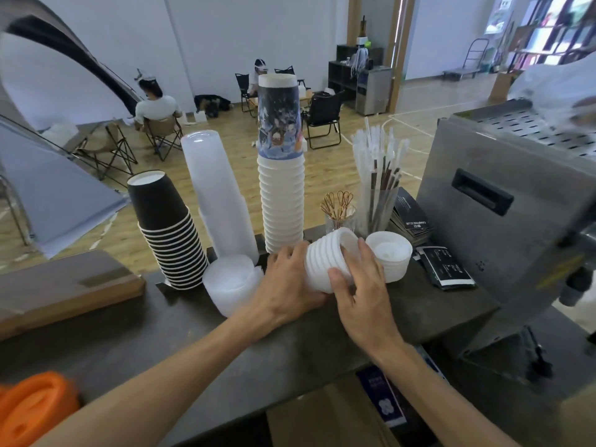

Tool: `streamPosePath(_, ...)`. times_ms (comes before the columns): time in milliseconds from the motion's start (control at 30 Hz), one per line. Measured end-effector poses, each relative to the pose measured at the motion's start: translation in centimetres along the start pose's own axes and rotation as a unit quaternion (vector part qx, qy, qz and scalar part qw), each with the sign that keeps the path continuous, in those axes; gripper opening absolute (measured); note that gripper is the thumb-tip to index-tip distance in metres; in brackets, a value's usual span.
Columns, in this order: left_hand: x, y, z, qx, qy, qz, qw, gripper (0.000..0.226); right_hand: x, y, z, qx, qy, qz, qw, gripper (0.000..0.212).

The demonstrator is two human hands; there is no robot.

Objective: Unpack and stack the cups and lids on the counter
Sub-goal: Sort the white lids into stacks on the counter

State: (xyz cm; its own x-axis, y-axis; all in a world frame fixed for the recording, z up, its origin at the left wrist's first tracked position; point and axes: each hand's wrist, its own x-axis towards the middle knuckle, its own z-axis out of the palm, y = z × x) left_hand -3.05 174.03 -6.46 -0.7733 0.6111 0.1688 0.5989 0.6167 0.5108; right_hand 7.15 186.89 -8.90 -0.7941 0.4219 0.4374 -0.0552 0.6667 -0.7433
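Note:
Both my hands hold a short stack of white lids point(324, 259), tilted on its side just above the dark counter point(180, 333). My left hand point(290, 285) cups its left end from below. My right hand point(361, 285) grips its right side, fingers over the rim. Another low pile of white lids point(392, 258) sits upright just right of it. Behind stand a tall stack of white cups with a printed cup on top point(281, 175), a stack of clear cups point(219, 195), a leaning stack of black cups point(171, 230) and a pile of clear lids point(232, 282).
A jar of wrapped straws point(377, 182) and a small glass of picks point(338, 214) stand behind the lids. A steel machine point(503, 201) fills the right. Black cards point(448, 266) lie beside it. A wooden board point(64, 285) lies left, an orange object point(32, 411) at the near left.

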Motion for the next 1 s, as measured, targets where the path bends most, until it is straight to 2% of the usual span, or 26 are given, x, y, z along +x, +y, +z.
streamPosePath(300,-0.9,0.3,0.2,-0.12,0.036,-0.015,0.992,0.081,2.8,0.3,-1.7,-0.031,-0.098,-0.066,0.992,0.055)
streamPosePath(433,-0.4,1.1,1.5,-0.229,0.048,-0.01,0.972,0.072,4.5,-1.3,-1.5,-0.125,-0.137,-0.12,0.975,0.055)
streamPosePath(500,-0.1,0.9,2.1,-0.247,0.061,-0.022,0.967,0.069,5.6,-1.9,-1.0,-0.133,-0.157,-0.116,0.972,0.056)
streamPosePath(667,0.1,0.0,2.5,-0.291,0.072,-0.079,0.951,0.067,6.4,-0.7,0.4,-0.095,-0.127,-0.052,0.986,0.067)
streamPosePath(833,0.1,-0.2,3.7,-0.326,0.096,-0.07,0.938,0.074,6.6,0.0,1.5,-0.115,-0.119,-0.085,0.983,0.064)
streamPosePath(1000,0.1,-0.6,3.8,-0.319,0.08,-0.076,0.941,0.074,6.4,0.4,1.7,-0.077,-0.119,-0.087,0.986,0.077)
